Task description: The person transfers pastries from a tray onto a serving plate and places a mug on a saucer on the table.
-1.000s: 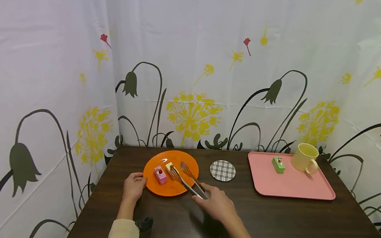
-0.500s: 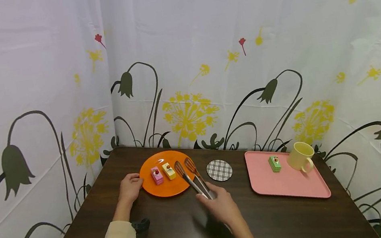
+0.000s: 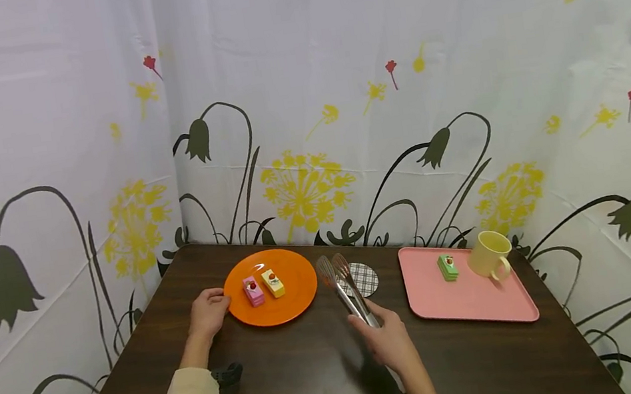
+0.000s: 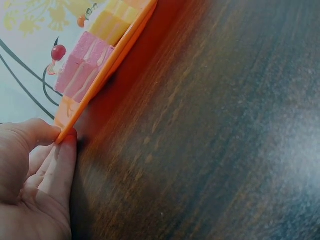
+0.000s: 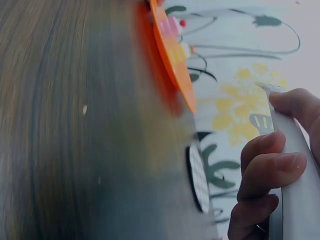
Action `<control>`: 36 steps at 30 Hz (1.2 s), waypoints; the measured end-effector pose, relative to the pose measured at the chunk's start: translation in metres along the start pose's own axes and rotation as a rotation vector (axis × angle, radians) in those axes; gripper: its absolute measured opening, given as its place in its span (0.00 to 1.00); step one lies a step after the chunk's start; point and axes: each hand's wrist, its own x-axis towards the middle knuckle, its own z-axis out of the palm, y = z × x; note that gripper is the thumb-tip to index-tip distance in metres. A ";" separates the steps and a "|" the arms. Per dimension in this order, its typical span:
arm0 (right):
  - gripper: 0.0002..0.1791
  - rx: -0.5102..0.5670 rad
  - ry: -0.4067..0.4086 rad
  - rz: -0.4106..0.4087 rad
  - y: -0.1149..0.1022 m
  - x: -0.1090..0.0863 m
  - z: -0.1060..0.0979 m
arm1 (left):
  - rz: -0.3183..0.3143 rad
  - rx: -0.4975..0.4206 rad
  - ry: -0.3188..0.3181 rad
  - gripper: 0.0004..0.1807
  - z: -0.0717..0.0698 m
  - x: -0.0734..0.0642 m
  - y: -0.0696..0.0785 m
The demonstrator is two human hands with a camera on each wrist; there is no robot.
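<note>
At the left rim (image 4: 76, 119), the left hand (image 3: 207, 315) is pinching the orange plate (image 3: 297, 292); tilting would be sliding the pink cake (image 3: 254, 294) and yellow cake (image 3: 275, 286) on it. The right hand (image 3: 389, 337) is gripping spread tongs (image 3: 346, 297); sweeping low would be dislodging the nearby checked coaster (image 3: 368, 278).

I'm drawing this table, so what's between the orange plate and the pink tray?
In the head view, a round checked coaster lies between the orange plate and the pink tray; the tongs in the right hand partly cover it.
</note>
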 end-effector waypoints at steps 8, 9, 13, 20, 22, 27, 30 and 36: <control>0.41 -0.017 0.097 0.004 0.012 0.000 -0.037 | -0.004 0.006 0.008 0.28 -0.001 0.001 0.001; 0.41 -0.027 0.110 0.000 0.012 0.000 -0.042 | -0.004 0.007 0.008 0.28 -0.001 0.001 0.002; 0.40 -0.039 0.158 0.002 0.012 -0.003 -0.057 | -0.014 0.009 0.008 0.28 0.000 0.001 0.002; 0.41 -0.079 0.207 0.065 0.015 -0.011 -0.070 | -0.025 0.025 0.018 0.28 0.001 -0.002 0.002; 0.42 -0.088 0.222 0.072 0.018 -0.012 -0.075 | -0.021 0.021 0.020 0.28 0.001 -0.002 0.003; 0.44 -0.136 0.253 0.096 0.028 -0.016 -0.087 | -0.028 0.021 0.027 0.28 0.001 -0.004 0.004; 0.45 -0.190 0.270 0.115 0.034 -0.019 -0.096 | -0.041 0.021 0.025 0.28 0.001 -0.005 0.004; 0.50 -0.286 0.317 0.150 0.040 -0.027 -0.115 | -0.032 0.024 0.019 0.28 0.002 -0.003 0.004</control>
